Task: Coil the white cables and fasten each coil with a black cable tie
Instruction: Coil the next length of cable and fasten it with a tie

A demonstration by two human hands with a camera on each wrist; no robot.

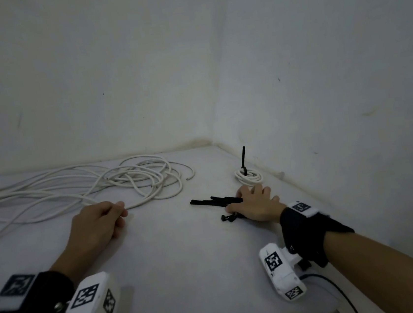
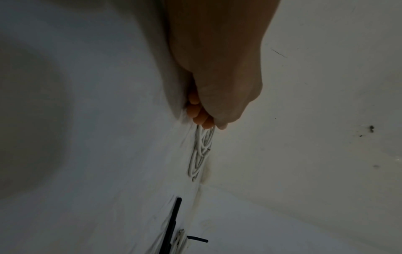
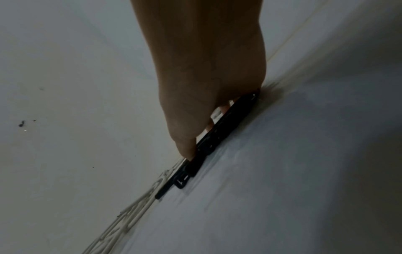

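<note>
Several loose white cables sprawl in a tangle across the back left of the white table. My left hand lies at their near edge, its curled fingers pinching one strand; the left wrist view shows the cable running out from the fingertips. My right hand rests spread on a pile of black cable ties, with the thumb touching the ties. Just beyond it lies a small white coil bound by a black tie with its tail sticking up.
White walls meet in a corner behind the table and run close along its right side. A black cord trails off the table's near right edge. Bare tabletop lies between and in front of my hands.
</note>
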